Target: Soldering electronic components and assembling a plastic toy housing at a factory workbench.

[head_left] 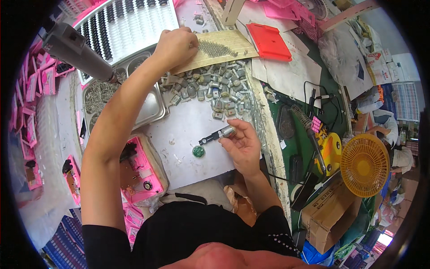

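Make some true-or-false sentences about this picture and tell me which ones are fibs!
The right hand holds a silver cylinder with a black piece. True.
A blue fan stands on the right. False: the fan is yellow.
The left hand is at the left end of the tan card. True.
A round green thing lies on the white sheet. True.
The card is left-side neighbour to nothing red. False: a red case lies right of it.
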A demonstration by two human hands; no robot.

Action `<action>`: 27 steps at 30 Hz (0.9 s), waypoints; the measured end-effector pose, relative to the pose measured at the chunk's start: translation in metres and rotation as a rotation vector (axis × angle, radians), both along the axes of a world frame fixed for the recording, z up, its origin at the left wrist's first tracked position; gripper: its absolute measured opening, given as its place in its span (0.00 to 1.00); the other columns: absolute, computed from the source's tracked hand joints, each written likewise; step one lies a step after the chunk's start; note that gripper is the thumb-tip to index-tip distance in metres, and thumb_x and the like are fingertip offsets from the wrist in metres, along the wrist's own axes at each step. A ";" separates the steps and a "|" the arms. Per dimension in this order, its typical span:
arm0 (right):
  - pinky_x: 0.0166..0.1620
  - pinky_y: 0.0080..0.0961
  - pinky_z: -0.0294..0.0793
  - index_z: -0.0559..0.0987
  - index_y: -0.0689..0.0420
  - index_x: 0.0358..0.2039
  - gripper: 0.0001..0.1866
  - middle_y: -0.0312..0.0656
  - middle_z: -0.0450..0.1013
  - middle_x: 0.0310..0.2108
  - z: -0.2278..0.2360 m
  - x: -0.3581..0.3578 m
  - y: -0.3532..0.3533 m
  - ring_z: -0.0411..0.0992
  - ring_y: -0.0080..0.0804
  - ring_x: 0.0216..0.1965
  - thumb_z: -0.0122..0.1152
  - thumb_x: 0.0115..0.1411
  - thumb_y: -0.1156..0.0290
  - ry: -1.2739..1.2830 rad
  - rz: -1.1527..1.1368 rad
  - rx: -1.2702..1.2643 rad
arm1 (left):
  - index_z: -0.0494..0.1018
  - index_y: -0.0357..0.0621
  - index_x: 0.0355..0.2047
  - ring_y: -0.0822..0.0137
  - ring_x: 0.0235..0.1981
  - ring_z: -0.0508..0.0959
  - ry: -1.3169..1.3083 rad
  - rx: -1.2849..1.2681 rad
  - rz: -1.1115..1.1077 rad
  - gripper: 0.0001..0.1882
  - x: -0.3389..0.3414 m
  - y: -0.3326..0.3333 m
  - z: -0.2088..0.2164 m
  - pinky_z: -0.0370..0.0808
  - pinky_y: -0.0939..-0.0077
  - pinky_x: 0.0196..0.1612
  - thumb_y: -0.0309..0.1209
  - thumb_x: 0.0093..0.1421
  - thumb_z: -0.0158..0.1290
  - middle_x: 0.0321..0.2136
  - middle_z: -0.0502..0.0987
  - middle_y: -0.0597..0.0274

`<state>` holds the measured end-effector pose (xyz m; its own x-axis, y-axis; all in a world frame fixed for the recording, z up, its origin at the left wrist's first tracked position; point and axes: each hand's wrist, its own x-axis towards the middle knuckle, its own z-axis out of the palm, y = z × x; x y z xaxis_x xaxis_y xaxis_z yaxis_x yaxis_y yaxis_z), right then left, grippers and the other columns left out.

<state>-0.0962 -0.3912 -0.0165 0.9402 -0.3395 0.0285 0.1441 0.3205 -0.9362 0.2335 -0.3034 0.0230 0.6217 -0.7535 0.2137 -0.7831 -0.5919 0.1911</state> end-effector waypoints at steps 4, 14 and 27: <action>0.54 0.23 0.72 0.69 0.63 0.62 0.26 0.38 0.77 0.46 0.002 0.004 0.002 0.75 0.22 0.47 0.65 0.64 0.85 -0.010 0.019 -0.003 | 0.84 0.51 0.32 0.56 0.41 0.82 -0.049 -0.025 -0.026 0.05 -0.005 -0.001 -0.003 0.72 0.55 0.54 0.34 0.59 0.60 0.37 0.81 0.64; 0.48 0.21 0.73 0.73 0.63 0.61 0.26 0.36 0.77 0.42 0.009 -0.001 0.008 0.74 0.21 0.43 0.66 0.63 0.83 0.072 0.020 -0.207 | 0.78 0.44 0.36 0.51 0.39 0.82 -0.220 -0.294 -0.044 0.08 0.007 0.004 -0.021 0.76 0.52 0.43 0.36 0.64 0.57 0.34 0.80 0.57; 0.34 0.33 0.76 0.81 0.56 0.52 0.21 0.42 0.76 0.26 0.009 0.001 0.019 0.76 0.39 0.26 0.67 0.56 0.74 0.377 0.313 -0.959 | 0.76 0.36 0.40 0.68 0.24 0.75 0.651 -0.542 -0.097 0.05 -0.191 0.197 0.054 0.70 0.74 0.28 0.24 0.66 0.58 0.27 0.77 0.63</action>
<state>-0.0950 -0.3722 -0.0070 0.9852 -0.0724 -0.1554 -0.1676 -0.5986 -0.7834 0.0428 -0.1068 0.0771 0.6836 -0.7066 0.1828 -0.4613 -0.2242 0.8585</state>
